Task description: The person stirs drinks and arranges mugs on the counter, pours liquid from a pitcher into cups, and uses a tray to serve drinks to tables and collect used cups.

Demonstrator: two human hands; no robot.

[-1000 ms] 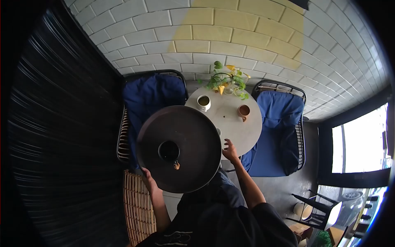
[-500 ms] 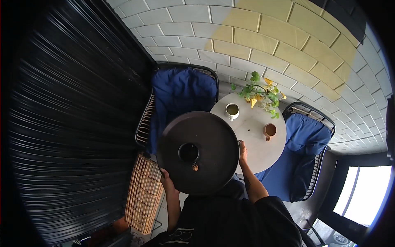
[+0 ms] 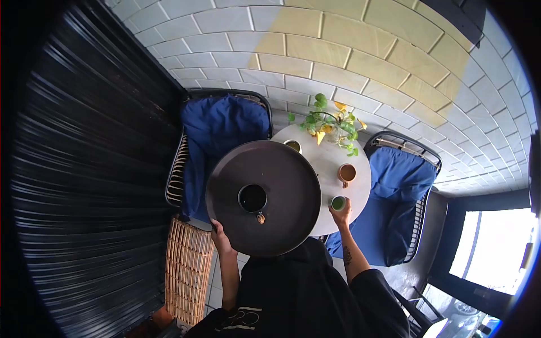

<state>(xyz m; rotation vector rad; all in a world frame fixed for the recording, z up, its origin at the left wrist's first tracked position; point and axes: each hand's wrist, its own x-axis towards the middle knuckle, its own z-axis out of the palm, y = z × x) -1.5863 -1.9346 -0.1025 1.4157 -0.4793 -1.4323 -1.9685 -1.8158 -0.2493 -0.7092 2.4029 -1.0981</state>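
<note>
My left hand [image 3: 222,239] grips the lower left rim of a large round dark tray [image 3: 290,186]. On the tray stands a dark cup [image 3: 252,198] with a dark inside, and a small brown thing [image 3: 260,218] sits at its near side. My right hand [image 3: 341,214] is closed around a small cup of green liquid [image 3: 338,203], over the near right part of the round white table [image 3: 327,217]. Just beyond it is a brown mug [image 3: 347,173]. A white cup [image 3: 293,146] at the table's far left is partly hidden by the tray.
A leafy plant [image 3: 332,124] with green and yellow leaves stands at the table's back, by the brick wall [image 3: 304,50]. Blue-cushioned chairs [image 3: 225,121] [image 3: 389,186] flank the table. A slatted wooden seat [image 3: 189,270] is at the lower left, beside a black ridged wall [image 3: 101,186].
My right hand has moved from the tray's right rim toward the near right of the table, and a cup of green liquid now shows in it. The tray covers part of the white cup.
</note>
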